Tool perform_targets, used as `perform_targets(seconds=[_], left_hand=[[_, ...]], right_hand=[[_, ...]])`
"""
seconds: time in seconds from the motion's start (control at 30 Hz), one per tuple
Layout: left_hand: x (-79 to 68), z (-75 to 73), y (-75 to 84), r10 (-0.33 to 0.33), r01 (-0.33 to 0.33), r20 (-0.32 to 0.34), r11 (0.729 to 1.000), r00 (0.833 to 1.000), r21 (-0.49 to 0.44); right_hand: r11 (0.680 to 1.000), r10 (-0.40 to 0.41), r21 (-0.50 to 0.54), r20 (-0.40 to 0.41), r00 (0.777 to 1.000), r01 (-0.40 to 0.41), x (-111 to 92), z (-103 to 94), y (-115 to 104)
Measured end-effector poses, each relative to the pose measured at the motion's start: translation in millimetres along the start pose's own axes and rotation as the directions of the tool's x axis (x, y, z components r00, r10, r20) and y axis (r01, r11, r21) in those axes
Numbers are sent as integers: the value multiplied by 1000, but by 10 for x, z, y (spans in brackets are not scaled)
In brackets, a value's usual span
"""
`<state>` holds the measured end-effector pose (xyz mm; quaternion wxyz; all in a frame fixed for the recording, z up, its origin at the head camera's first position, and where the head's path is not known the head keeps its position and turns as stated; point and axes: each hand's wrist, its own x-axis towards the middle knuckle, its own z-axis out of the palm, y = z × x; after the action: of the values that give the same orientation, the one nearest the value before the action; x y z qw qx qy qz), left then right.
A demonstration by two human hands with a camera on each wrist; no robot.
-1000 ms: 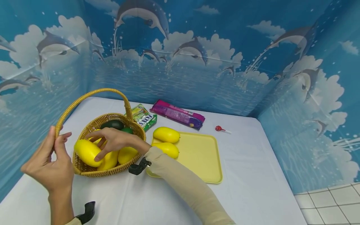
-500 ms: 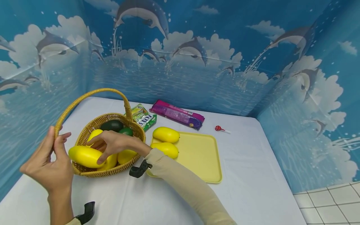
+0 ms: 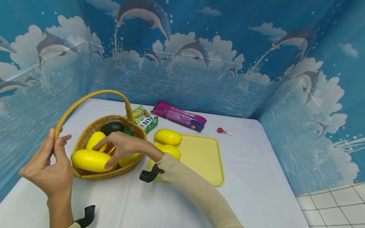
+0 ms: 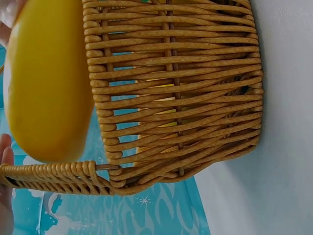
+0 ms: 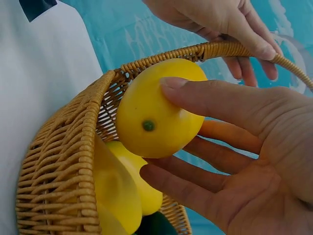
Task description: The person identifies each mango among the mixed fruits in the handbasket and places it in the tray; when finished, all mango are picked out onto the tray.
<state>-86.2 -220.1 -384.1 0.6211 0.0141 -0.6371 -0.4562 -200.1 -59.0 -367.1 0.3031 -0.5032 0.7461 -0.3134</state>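
In the head view my left hand [image 3: 51, 171] grips the arched handle [image 3: 91, 95] of a wicker basket [image 3: 121, 172] at its left side. My right hand [image 3: 124, 145] holds a yellow mango [image 3: 90, 161] over the basket's front left rim, thumb on its near side. From the right wrist view, the mango [image 5: 156, 110] shows a green stem spot, with the thumb pressed on its skin and the other fingers behind it. More mangoes [image 3: 95, 139] lie in the basket, along with a dark green fruit [image 3: 112, 127] and a second green one, partly covered by my right hand.
Right of the basket, a yellow tray [image 3: 202, 158] carries two mangoes [image 3: 167, 136] at its left side. Behind lie a green Fox's packet [image 3: 146, 119] and a purple packet [image 3: 179, 116]. A red lollipop [image 3: 220, 130] is farther right. A dolphin-print curtain [image 3: 182, 82] surrounds the table.
The mango in my right hand has swung from a slant to nearly level. My right hand has shifted slightly right and down, while the left keeps its hold on the handle.
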Motion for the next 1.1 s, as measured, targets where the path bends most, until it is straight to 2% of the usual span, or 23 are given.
perform_targets(seconds=[0.23, 0.5, 0.77, 1.1], left_hand=[[-4, 4, -20, 4, -4, 7, 1000, 1000, 13], [-8, 19, -3, 2, -2, -13, 1000, 1000, -18], [-20, 26, 7, -12, 11, -26, 999, 1000, -39], [3, 65, 29, 2, -4, -33, 999, 999, -47]], right_hand=[[996, -83, -34, -28, 996, 82, -277, -47, 63], [997, -54, 43, -83, 995, 58, -584, 12, 161], [997, -63, 38, -142, 988, 69, -901, 67, 238], [993, -105, 19, -299, 949, 116, -1254, 173, 361]])
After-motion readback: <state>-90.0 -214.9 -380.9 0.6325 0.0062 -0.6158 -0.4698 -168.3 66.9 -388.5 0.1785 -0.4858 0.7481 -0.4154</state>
